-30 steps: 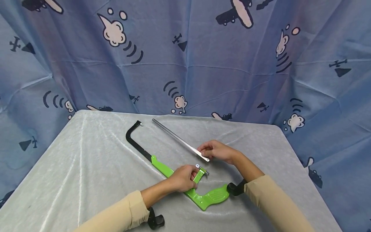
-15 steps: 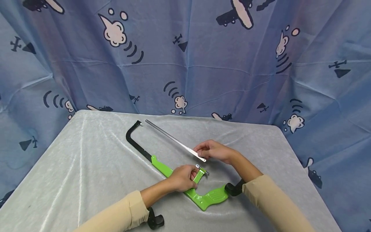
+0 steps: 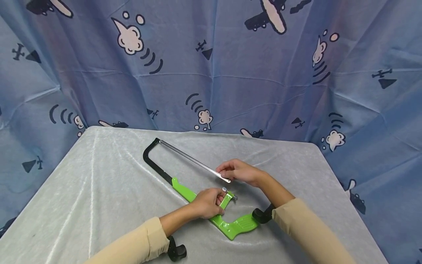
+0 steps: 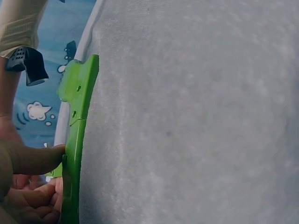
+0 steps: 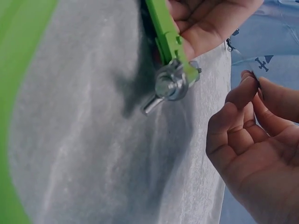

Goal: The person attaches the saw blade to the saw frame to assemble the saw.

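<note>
A hacksaw frame (image 3: 184, 191) with a black front arm and green body lies across the cloth. My left hand (image 3: 207, 203) grips its short green upright, thumb and fingers around it. At that upright's end sits a metal wing nut (image 5: 169, 86), seen close in the right wrist view. The right hand (image 3: 240, 171) pinches a thin silver hacksaw blade (image 3: 191, 158) close to its near end, which has a hole. The blade's far end is at the tip of the black arm; whether it is hooked there is too small to tell. Its near end stands apart from the green upright.
The table (image 3: 108, 205) is covered with a pale grey cloth. Behind it hangs a blue printed curtain (image 3: 211, 66). Black straps (image 3: 262, 215) with mounts sit at both wrists, the right one over the green handle.
My right hand has moved left with the hacksaw blade, bringing its far end from a gap beside the black arm to that arm's tip. The left hand and frame have stayed in place.
</note>
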Demonstrator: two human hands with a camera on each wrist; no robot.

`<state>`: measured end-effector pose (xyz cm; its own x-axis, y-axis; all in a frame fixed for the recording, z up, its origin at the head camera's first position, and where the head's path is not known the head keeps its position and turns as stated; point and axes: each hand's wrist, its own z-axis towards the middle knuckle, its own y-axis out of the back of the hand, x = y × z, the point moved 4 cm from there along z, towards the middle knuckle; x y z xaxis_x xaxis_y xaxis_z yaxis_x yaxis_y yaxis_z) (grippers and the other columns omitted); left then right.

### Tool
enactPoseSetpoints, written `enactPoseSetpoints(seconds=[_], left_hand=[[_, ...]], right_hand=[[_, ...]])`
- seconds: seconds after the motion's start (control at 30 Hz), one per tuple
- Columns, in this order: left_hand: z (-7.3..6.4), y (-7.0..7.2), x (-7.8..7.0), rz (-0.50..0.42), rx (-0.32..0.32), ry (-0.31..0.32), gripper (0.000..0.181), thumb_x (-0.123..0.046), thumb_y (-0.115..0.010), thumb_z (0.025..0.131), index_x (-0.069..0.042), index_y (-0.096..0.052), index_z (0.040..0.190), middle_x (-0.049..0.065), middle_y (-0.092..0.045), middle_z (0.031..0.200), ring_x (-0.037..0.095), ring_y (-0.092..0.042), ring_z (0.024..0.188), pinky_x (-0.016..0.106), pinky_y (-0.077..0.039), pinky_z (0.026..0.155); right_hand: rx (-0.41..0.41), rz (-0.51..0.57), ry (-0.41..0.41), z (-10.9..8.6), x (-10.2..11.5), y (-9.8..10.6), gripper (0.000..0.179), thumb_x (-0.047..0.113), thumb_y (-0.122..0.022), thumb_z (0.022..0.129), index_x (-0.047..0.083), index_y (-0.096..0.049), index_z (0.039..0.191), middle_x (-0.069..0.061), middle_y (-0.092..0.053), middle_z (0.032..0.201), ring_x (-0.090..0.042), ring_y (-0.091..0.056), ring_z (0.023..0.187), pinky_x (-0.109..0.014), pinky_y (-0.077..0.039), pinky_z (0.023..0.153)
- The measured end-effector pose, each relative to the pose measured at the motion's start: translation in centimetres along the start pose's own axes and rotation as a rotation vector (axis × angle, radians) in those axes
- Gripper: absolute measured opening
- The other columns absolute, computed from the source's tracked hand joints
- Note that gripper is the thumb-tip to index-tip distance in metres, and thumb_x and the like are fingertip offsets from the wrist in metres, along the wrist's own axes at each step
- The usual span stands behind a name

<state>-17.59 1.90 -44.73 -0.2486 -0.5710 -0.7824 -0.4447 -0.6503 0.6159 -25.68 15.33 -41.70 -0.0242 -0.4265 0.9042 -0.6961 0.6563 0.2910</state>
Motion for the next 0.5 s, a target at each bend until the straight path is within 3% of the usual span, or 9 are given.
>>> enactPoseSetpoints(seconds=[0.27,0.5], left_hand=[[0.02,-0.02,0.03,-0.012,0.01,-0.006,0.033,-0.003,-0.084,0.071,-0.006,-0.064,0.096,-0.004,-0.056,0.077,0.005,-0.051,0.072,0.021,-0.042,0.07],[0.09,-0.02,0.15,-0.016,0.015,-0.01,0.033,-0.003,-0.084,0.071,-0.005,-0.063,0.096,-0.004,-0.056,0.077,0.005,-0.051,0.072,0.021,-0.042,0.07]], right_hand=[[-0.012,0.009,-0.012,0.39,-0.04,-0.36,0.029,0.004,-0.052,0.099,-0.011,-0.06,0.122,-0.006,-0.063,0.094,-0.013,-0.051,0.076,-0.027,-0.043,0.069],[-0.024,0.005,-0.023,0.54,-0.08,-0.5,0.028,0.004,-0.053,0.098,-0.01,-0.061,0.121,-0.003,-0.059,0.087,-0.013,-0.051,0.075,-0.028,-0.043,0.069]])
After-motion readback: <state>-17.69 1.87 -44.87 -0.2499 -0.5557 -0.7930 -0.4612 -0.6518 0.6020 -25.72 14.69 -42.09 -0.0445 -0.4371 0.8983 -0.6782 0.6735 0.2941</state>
